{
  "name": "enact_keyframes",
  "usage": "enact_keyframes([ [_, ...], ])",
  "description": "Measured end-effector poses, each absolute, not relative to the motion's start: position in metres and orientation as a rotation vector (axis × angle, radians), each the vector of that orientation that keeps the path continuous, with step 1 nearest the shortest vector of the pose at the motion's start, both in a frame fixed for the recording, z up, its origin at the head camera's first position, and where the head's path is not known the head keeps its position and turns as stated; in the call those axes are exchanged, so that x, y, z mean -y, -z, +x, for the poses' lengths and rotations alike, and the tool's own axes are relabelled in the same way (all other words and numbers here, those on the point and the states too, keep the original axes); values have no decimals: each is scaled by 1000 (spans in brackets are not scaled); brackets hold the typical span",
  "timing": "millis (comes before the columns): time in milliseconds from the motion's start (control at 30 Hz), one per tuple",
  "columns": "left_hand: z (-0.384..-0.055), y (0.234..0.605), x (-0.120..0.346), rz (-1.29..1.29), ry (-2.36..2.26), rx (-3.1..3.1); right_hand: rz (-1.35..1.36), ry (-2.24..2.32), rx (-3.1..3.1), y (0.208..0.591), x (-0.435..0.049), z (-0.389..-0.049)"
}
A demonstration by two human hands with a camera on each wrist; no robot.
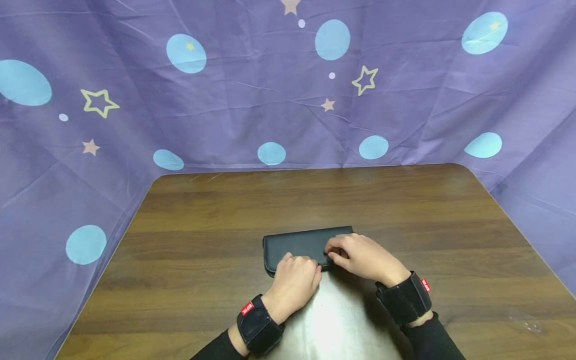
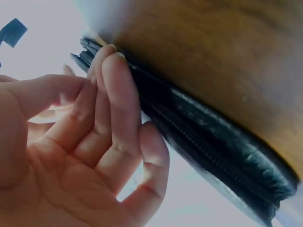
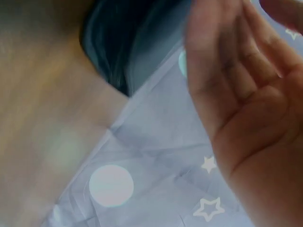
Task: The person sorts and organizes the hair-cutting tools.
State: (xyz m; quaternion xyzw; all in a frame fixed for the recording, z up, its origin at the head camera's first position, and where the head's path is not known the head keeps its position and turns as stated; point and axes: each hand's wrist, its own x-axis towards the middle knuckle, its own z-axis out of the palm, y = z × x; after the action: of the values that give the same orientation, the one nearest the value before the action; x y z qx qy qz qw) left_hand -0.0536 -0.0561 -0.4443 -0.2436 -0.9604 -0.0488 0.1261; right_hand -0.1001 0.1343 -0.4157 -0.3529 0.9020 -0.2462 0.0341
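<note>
A long black zip wallet point(image 1: 292, 245) lies flat on the wooden table. My left hand point(image 1: 294, 282) holds its near edge, fingers bent against the zip side. In the left wrist view the zip teeth point(image 2: 189, 137) run along that side, and the layers stand slightly apart at the end by the fingertips. My right hand point(image 1: 362, 255) is at the wallet's near right part, with thumb and index finger pinching at the zip edge; the small piece between them is hidden. The right wrist view shows this hand blurred beside a wallet corner point(image 3: 109, 52).
The brown wooden table point(image 1: 202, 215) has rounded far corners. A purple curtain point(image 1: 234, 100) with stars and blue dots hangs behind and at both sides. A small clear piece of plastic point(image 1: 526, 320) lies at the right. Bright glare falls on the table between the forearms.
</note>
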Motion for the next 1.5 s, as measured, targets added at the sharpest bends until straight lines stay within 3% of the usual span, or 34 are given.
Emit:
enact_keyframes([
  [600,-59,439,63,-784,462,2939,-1074,622,-2851,443,-145,-113],
  [1500,-59,431,80,-774,598,2963,-1037,600,-2821,445,-148,-119],
])
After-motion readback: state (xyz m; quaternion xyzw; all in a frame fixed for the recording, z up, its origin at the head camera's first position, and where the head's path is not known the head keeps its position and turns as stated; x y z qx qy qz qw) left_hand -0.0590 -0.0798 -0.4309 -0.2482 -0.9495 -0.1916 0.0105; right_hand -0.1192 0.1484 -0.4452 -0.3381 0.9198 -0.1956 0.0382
